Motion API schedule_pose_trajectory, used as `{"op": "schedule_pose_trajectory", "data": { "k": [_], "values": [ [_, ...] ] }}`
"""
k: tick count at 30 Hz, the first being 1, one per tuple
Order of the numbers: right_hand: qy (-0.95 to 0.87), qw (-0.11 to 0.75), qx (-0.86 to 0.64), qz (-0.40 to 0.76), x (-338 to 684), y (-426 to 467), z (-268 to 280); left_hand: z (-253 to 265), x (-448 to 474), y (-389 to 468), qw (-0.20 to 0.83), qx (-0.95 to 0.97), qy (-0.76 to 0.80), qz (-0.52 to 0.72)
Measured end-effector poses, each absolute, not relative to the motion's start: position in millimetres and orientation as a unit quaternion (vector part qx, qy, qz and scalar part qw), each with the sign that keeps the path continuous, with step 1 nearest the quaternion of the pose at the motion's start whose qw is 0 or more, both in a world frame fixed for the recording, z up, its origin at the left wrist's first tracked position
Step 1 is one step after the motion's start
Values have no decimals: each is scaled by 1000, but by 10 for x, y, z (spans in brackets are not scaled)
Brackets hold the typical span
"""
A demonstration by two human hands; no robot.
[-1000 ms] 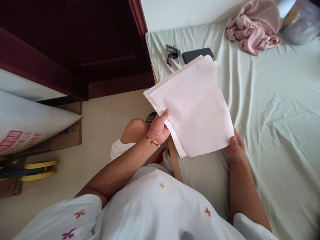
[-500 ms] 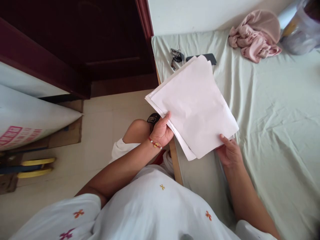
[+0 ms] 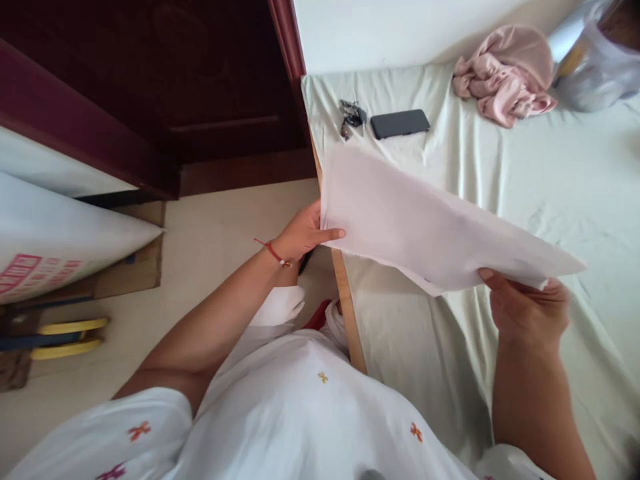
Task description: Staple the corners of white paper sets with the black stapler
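White paper sheets (image 3: 425, 233) held above bed (image 3: 550, 180): left hand (image 3: 300, 235) at 9 o'clock, right hand (image 3: 530, 310) at 4 o'clock, both pinched on them; not yet laid down.

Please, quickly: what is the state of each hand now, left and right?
Left hand: closed, its grip pinches the left edge of the white paper sheets.
Right hand: closed, its grip holds the right end of the same sheets.

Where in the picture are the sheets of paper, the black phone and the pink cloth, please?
sheets of paper (image 3: 425, 233): head view, middle of the top sheet.
black phone (image 3: 400, 123): head view, centre of its dark face.
pink cloth (image 3: 503, 80): head view, middle of the crumpled heap.
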State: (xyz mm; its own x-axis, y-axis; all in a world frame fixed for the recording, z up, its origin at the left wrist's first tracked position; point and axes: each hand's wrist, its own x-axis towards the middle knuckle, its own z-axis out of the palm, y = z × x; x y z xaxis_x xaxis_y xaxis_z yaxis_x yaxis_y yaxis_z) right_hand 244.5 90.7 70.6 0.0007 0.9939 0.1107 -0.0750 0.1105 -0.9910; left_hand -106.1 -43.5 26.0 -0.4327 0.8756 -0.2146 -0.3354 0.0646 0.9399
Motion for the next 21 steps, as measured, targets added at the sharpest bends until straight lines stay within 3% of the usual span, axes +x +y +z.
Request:
{"op": "schedule_pose_trajectory", "data": {
  "k": [6, 14, 21],
  "values": [
    [-554, 605, -403, 406, 2551, 904, 895, 381, -926, -462, 394, 323, 562, 652],
    [-606, 407, -437, 525, 2678, 1109, 299, 454, -949, -414, 471, 377, 588, 539],
    [-622, 452, -414, 488, 2678, 1203, 171, 372, -1052, -377, 416, 420, 570, 570]
  ]
}}
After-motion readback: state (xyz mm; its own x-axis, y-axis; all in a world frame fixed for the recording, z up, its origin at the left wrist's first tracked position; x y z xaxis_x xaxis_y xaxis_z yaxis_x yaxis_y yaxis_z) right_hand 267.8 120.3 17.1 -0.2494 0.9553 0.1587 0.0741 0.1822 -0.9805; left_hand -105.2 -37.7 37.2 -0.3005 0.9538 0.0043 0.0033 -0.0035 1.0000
